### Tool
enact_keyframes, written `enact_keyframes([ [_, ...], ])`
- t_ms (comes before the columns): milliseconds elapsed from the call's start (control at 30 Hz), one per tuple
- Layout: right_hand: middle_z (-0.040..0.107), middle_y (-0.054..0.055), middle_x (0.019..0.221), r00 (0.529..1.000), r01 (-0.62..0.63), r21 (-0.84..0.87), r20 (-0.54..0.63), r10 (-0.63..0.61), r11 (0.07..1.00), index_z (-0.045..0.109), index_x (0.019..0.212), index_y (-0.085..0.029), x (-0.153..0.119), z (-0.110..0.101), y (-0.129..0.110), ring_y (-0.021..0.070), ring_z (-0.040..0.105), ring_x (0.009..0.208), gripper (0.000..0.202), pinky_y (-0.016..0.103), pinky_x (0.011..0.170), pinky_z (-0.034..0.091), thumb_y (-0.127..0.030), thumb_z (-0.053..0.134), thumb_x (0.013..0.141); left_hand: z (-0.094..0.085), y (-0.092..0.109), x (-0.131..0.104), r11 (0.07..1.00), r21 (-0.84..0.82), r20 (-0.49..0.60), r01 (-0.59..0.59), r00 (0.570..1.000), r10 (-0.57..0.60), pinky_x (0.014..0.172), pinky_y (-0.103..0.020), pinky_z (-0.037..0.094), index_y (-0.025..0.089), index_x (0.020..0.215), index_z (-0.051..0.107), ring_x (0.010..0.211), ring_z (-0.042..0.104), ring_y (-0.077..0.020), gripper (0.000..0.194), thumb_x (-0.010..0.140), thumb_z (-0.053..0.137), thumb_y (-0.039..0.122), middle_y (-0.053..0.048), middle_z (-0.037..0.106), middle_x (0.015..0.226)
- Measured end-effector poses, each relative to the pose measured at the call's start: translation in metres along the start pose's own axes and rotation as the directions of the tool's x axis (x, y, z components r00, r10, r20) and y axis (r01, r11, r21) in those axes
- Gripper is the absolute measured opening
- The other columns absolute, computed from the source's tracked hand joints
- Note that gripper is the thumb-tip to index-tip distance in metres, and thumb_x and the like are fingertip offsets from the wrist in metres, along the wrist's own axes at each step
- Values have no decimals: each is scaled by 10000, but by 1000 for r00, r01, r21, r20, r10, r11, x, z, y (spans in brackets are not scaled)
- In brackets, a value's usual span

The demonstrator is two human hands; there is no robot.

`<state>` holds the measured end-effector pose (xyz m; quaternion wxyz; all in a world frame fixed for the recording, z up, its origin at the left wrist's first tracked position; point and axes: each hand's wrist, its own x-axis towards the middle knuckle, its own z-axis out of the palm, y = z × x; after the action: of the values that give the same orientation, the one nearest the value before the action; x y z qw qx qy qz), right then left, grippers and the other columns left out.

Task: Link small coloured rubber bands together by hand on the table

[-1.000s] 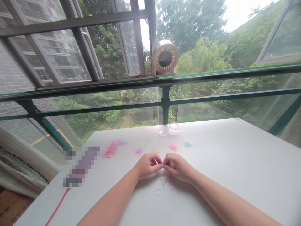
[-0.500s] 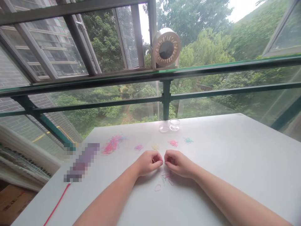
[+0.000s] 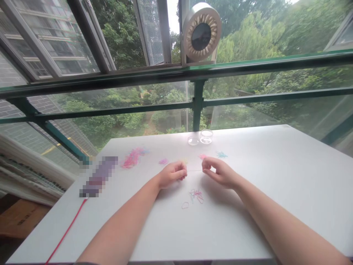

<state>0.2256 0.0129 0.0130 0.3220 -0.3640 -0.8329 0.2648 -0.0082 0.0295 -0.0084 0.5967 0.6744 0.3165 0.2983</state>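
Note:
A thin pinkish band [image 3: 194, 170] is stretched between my two hands above the white table [image 3: 171, 235]. My left hand [image 3: 173, 175] pinches its left end, and my right hand [image 3: 217, 172] pinches the other end. Just below them lies a loose group of pink and bluish bands [image 3: 196, 195], with a single pale pink band [image 3: 185, 205] beside it. Beyond the hands are small piles: purple [image 3: 163, 161], yellow [image 3: 184, 161] partly behind my left hand, pink [image 3: 202, 156] and teal [image 3: 221, 154]. A larger mixed, mostly pink heap [image 3: 134, 158] is at the left.
Two clear round dishes [image 3: 206, 137] stand at the table's far edge. A blurred-out purple object [image 3: 100, 176] with a red cord [image 3: 66, 232] lies at the left. Behind the table runs a green railing [image 3: 124, 111], with a round fan-like device [image 3: 202, 35] above it.
My hands have moved apart, from nearly touching to a wider gap, with the thin band now visible between them. The camera view has tilted down slightly.

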Motion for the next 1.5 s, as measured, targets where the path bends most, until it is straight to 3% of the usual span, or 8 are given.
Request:
enact_keyframes([
  [100,516,1,695,1000,-18,-8,-13,18,1000,462,700,-188,-1,1,1,126,455,659,102,268,666,411,-119,479,771,2,0,0,999,39,2,9,1000,-9,576,-220,375,139,752,507,595,468,-89,199,777,586,321,5,522,658],
  [300,540,6,702,995,-25,-37,91,28,999,492,737,-186,1,20,-7,123,473,637,80,253,611,407,-111,477,763,8,7,-4,974,221,-7,55,998,-55,563,-215,371,139,764,552,589,460,-87,181,761,599,313,8,532,666],
  [533,522,9,704,999,-5,-84,-34,2,996,475,721,-190,-3,-5,3,133,466,659,88,270,653,414,-117,482,770,10,13,-5,970,235,10,68,997,-72,586,-218,392,140,762,546,625,473,-94,145,763,574,283,-2,554,704],
  [800,540,7,712,992,14,-68,127,-5,998,499,752,-182,0,26,-11,118,456,624,112,238,582,376,-76,467,740,11,16,-8,929,367,5,40,999,-45,593,-216,382,145,770,559,630,460,-97,141,769,555,286,8,536,696],
  [967,499,1,690,998,-2,-122,-66,-6,993,470,739,-190,-2,-2,1,124,441,626,93,257,609,375,-104,465,772,12,17,-7,938,342,3,53,998,-58,591,-219,379,147,775,539,612,462,-91,124,782,530,270,6,544,704],
  [1033,493,0,687,996,-3,-125,-86,-8,992,466,735,-192,-3,-7,3,125,440,627,89,261,615,377,-115,467,780,12,17,-6,940,337,8,50,998,-56,587,-219,379,146,773,533,608,463,-91,121,785,525,266,5,541,698],
  [1300,520,-2,693,992,7,-68,126,2,998,489,743,-183,2,29,-14,109,438,610,103,228,568,362,-83,463,750,12,18,-9,895,446,-5,23,1000,-23,596,-209,388,149,784,560,650,457,-102,125,784,528,269,0,541,717],
  [1500,502,-3,672,998,-19,-126,-69,10,992,475,732,-192,0,-2,4,117,419,601,80,248,587,364,-124,472,774,13,19,-7,913,406,-14,31,1000,-28,581,-209,391,144,779,558,640,472,-101,127,784,527,267,-5,553,709],
])
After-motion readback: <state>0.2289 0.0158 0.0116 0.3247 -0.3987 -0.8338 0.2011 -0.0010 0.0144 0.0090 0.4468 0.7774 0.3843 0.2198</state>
